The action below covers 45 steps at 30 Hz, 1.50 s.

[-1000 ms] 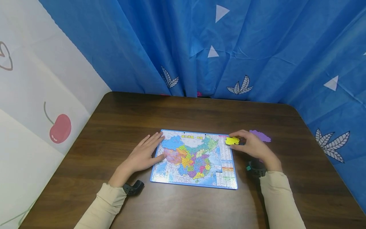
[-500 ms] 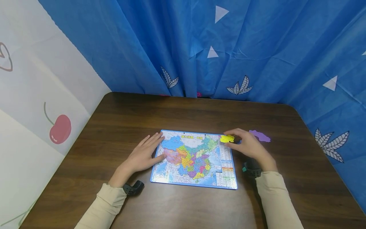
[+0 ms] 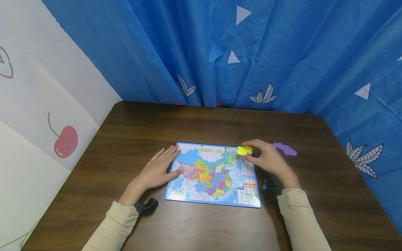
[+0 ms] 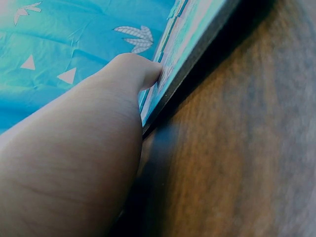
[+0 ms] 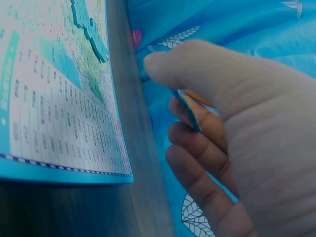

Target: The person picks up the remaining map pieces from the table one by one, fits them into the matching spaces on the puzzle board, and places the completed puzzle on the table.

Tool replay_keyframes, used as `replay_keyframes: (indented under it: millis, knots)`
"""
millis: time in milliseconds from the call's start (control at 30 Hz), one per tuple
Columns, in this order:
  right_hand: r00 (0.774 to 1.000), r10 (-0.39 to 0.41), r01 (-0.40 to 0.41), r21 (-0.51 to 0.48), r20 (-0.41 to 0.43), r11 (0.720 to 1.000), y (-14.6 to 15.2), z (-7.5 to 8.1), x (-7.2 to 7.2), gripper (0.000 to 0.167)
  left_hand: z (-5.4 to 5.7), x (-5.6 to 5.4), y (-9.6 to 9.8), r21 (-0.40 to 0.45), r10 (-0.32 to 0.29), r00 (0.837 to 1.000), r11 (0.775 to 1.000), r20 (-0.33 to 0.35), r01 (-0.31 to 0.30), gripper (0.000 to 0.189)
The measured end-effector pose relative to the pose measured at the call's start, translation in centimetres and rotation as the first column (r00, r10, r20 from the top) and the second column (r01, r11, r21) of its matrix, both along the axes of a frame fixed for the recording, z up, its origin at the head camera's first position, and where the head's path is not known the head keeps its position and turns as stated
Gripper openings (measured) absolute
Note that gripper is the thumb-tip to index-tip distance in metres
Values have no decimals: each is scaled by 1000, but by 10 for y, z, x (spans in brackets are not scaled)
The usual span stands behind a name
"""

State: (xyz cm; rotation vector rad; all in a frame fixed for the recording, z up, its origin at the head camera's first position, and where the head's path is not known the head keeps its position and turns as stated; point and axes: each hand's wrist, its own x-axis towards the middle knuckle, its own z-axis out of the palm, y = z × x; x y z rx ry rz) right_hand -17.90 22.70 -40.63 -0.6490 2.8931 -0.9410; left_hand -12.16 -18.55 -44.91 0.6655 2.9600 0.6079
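Observation:
A magnetic map puzzle board (image 3: 188, 195) with a blue border lies on the table, its coloured map pieces at the centre. My left hand (image 3: 158, 170) rests across the board's left edge, fingers spread and straight. In the left wrist view its thumb (image 4: 148, 74) touches the board's face. Over the upper right corner, my right hand (image 3: 270, 158) pinches a yellow puzzle piece (image 3: 244, 150) between thumb and fingers. The right wrist view shows that piece nearly edge-on (image 5: 187, 111), beside the board's printed tables (image 5: 69, 118).
A purple puzzle piece (image 3: 285, 149) lies on the brown wooden table (image 3: 201, 226), right of the board and behind the right hand. A blue curtain (image 3: 201, 52) hangs along the table's far edge, and a white printed sheet (image 3: 37, 87) stands at the left.
My right hand has moved left with the yellow puzzle piece, from the board's right edge to over its upper right corner. The left hand and board have stayed put.

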Motion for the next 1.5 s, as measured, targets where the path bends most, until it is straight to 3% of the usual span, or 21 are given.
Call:
replay_keyframes:
  millis: [567, 1500]
  knots:
    - [992, 76, -78, -19, -103, 997, -12, -5, 0, 42, -1, 0, 0, -3, -2, 1000, 1000, 2, 2, 83]
    - [992, 108, -108, 1, -58, 994, -30, -2, 4, 41, 0, 0, -1, 11, 2, 1000, 1000, 14, -3, 83]
